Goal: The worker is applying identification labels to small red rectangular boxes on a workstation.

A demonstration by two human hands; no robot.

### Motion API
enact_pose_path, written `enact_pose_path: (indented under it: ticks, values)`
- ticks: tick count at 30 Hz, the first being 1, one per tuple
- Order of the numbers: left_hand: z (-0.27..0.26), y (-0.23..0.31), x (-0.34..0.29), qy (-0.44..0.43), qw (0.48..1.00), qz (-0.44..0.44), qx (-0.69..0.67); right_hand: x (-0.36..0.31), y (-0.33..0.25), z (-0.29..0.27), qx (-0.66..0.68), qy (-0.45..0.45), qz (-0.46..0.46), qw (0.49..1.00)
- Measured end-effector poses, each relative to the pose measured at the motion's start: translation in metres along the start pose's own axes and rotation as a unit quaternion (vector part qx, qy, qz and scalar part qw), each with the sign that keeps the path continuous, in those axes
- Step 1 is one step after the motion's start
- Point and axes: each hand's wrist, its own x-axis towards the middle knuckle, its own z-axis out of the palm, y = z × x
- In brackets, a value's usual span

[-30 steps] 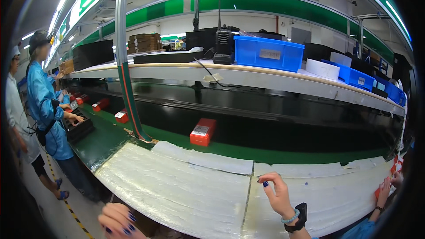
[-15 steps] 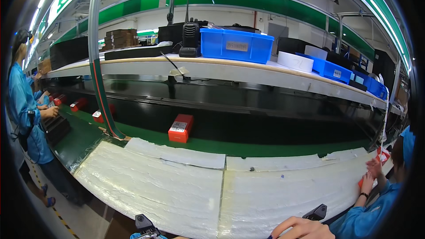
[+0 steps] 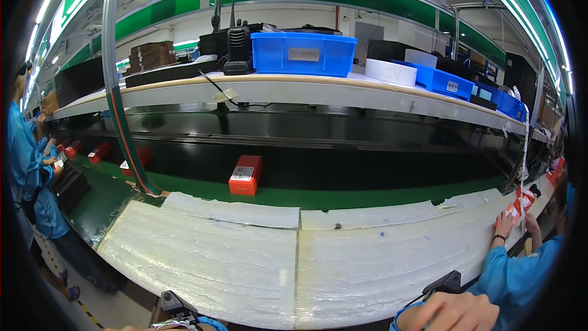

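Note:
My right hand [image 3: 458, 314] is at the lower edge, right of the middle, just in front of the pale covered bench top. Its knuckles face up, the fingers bend down, and their tips are cut off by the frame. A black device [image 3: 446, 283] is worn at that wrist. Of my left hand only a sliver of skin shows at the lower edge, beside a second black wrist device [image 3: 177, 304] and a blue cuff [image 3: 211, 323]; its fingers are hidden. Nearest in front lies the film-covered bench top [image 3: 202, 251]. Beyond it, a red box [image 3: 244, 175] with a white label stands on the green conveyor belt.
More red boxes [image 3: 99, 152] sit on the belt at left, where a person in blue [image 3: 37, 165] stands. At right another person's hand [image 3: 503, 225] holds a red and white box [image 3: 516, 205]. The shelf above carries a blue bin [image 3: 303, 54] and a radio [image 3: 239, 49].
The view has shifted slightly right. My right hand has moved right and its fingers now point down. The person at right has turned toward the red and white box. The box on the belt is nearly unchanged.

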Motion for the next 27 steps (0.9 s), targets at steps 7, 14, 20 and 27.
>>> enact_pose_path:
  ticks: [7,14,20,27]
  values:
    - [-0.006,-0.005,-0.01,-0.045,0.996,-0.071,0.033,-0.013,-0.006,0.0,0.014,0.02,-0.045,0.999]
    - [-0.038,-0.02,-0.03,-0.026,0.988,-0.135,-0.07,-0.024,0.004,-0.004,0.043,-0.104,0.012,0.994]
    - [-0.016,-0.048,-0.04,0.102,0.961,-0.219,-0.133,-0.014,0.014,0.002,-0.003,-0.074,0.057,0.996]
    - [0.007,-0.034,-0.032,-0.029,0.978,-0.171,-0.117,-0.011,-0.003,0.009,0.011,-0.035,0.022,0.999]
